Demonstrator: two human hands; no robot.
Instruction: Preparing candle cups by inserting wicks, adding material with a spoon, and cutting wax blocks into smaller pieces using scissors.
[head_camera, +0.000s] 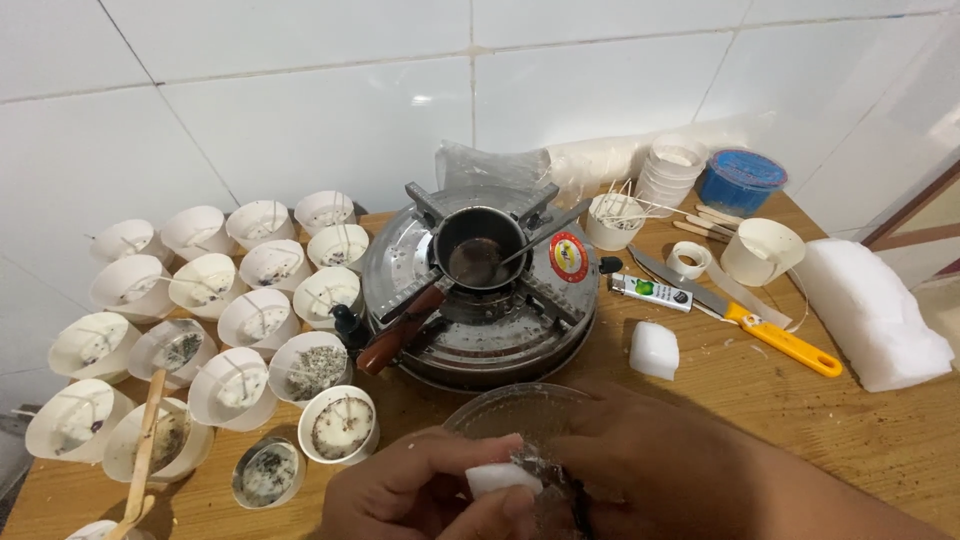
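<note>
1. Wax block (500, 478), white and small, sits pinched between thumb and fingers of the left hand (420, 495) at the table's near edge, just over the rim of a clear bowl (520, 410).
2. Right hand (650, 470) is curled over the bowl, touching the block's right end; whether it grips anything I cannot tell.
3. A second white wax cube (654, 350) lies on the wooden table (800, 410), right of the bowl.
4. A round metal stove (480, 300) stands mid-table with a small dark pot (478, 250) on top.
5. White paper cups (250, 320) with wicks crowd the left side.
6. An orange-handled knife (770, 330) lies toward the right edge, beside a large white wax slab (870, 310).
</note>
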